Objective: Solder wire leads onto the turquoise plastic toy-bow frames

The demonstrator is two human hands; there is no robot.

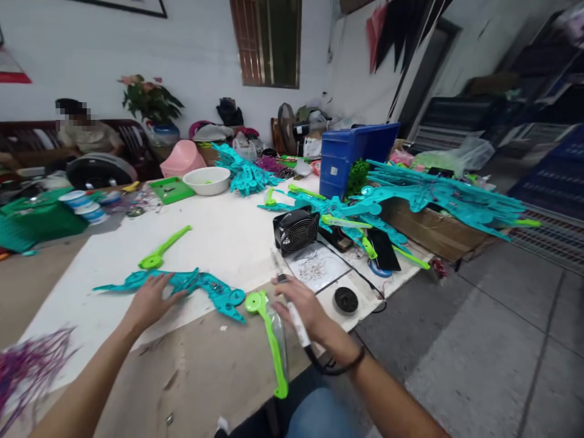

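My left hand (pixel 152 299) lies over a teal plastic part (pixel 218 292) on the table, its fingers outstretched and touching the part's near edge. Small metal pieces show on the part's surface. In my right hand (pixel 306 304) is a soldering iron (pixel 297 325) with a white handle, its black cord trailing below the wrist; the tip is hard to make out. Just left of that hand, a lime green arm-shaped piece (pixel 274 347) lies with its round end beside the teal part. Another lime green piece (pixel 164 248) rests beyond my left hand.
A black fan (pixel 296 231) stands beyond my right hand, near a dark round tin (pixel 345 300). Stacked teal parts (pixel 447 198) lie on a cardboard box at right, by a blue crate (pixel 335 164). Purple wires (pixel 34 365) lie at left. A person (pixel 91 137) sits at the back.
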